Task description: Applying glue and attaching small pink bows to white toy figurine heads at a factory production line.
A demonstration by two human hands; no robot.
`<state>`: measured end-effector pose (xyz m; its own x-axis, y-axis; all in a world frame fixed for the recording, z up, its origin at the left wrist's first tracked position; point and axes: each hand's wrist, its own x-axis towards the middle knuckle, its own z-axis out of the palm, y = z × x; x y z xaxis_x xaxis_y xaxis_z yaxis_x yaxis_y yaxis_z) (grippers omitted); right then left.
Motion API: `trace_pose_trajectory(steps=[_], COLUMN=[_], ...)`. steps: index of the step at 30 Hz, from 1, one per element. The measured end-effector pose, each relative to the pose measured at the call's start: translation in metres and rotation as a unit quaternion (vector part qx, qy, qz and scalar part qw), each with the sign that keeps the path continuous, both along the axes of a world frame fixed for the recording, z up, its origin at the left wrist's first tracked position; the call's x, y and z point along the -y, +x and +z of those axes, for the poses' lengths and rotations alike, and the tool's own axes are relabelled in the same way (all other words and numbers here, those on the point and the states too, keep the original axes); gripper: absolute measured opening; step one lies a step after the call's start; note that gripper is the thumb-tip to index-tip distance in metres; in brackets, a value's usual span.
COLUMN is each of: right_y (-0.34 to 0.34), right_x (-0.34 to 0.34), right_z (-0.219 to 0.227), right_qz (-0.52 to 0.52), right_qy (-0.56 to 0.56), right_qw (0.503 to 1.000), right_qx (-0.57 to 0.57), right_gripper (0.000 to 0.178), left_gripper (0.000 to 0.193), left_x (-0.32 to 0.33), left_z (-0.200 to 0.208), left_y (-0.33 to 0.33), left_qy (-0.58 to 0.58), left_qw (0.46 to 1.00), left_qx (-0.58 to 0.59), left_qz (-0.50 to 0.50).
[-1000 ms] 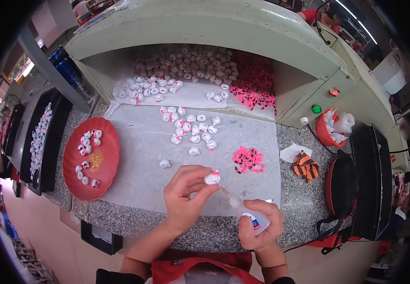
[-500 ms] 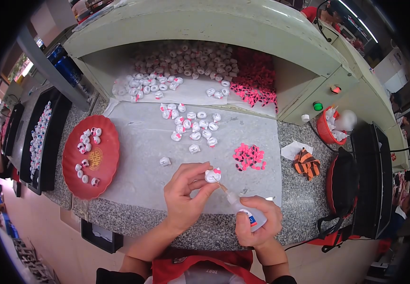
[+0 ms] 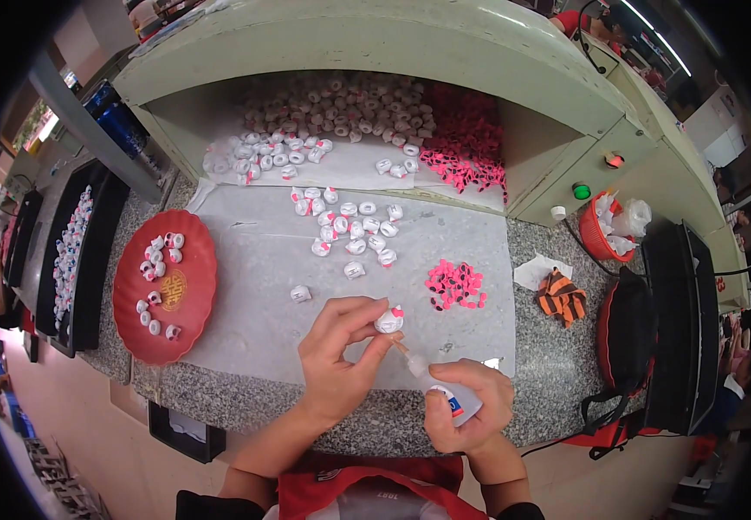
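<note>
Between its thumb and fingers, my left hand (image 3: pixel 338 351) pinches a small white figurine head (image 3: pixel 388 321) with a pink piece on top. My right hand (image 3: pixel 472 400) grips a translucent glue bottle (image 3: pixel 455 400) with a thin brown nozzle. That nozzle tip points up-left, at or just below the underside of the held head; whether they touch I cannot tell. Beyond my hands, several similar white heads (image 3: pixel 356 230) lie on a pale sheet (image 3: pixel 254 260), some with pink pieces. To their right is a loose heap of small pink-and-black pieces (image 3: pixel 455 284).
A red scalloped plate (image 3: pixel 137 334) at left holds several white heads. Behind the sheet, a pale green cabinet (image 3: pixel 375 43) shelters heaps of heads and pink pieces. An orange-black striped cloth (image 3: pixel 562 299), a red basket (image 3: pixel 596 241) and a black bag (image 3: pixel 628 338) are at right.
The bottle and my right hand have shifted slightly left, and the nozzle has dropped from the front of the white head to near its lower edge. My left hand keeps its pinch.
</note>
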<state>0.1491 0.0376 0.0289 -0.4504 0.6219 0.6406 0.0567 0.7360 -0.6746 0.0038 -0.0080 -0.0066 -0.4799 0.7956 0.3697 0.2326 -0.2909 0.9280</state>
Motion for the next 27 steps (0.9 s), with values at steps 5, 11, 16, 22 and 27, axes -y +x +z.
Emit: trace_pose_trajectory(steps=[5, 11, 16, 22, 27], right_y=[0.0019, 0.0011, 0.0027, 0.0016, 0.0029], right_x=[-0.0016, -0.0027, -0.0032, -0.0033, -0.0062], right_z=[0.0005, -0.0018, -0.002, -0.0031, 0.0004], right_qz=[-0.011, -0.012, -0.014, -0.023, -0.033], right_qy=[-0.008, -0.015, -0.01, -0.008, -0.014], right_qw=[1.0, 1.0, 1.0, 1.0, 0.999], right_qx=[0.002, -0.016, -0.012, -0.02, -0.014], right_gripper=[0.027, 0.027, 0.027, 0.025, 0.024], left_gripper=[0.032, 0.033, 0.03, 0.031, 0.033], left_x=[-0.001, -0.0022, -0.0022, -0.0011, -0.0007], left_z=[-0.0004, 0.0014, 0.0049, 0.0036, 0.0045], left_y=[-0.0017, -0.0008, -0.0015, -0.0024, -0.0052], left_qy=[-0.009, -0.004, -0.029, -0.033, -0.045], left_qw=[0.999, 0.996, 0.973, 0.965, 0.962], left_qx=[-0.048, 0.081, 0.223, 0.248, 0.259], left_qz=[0.017, -0.02, -0.052, -0.073, -0.077])
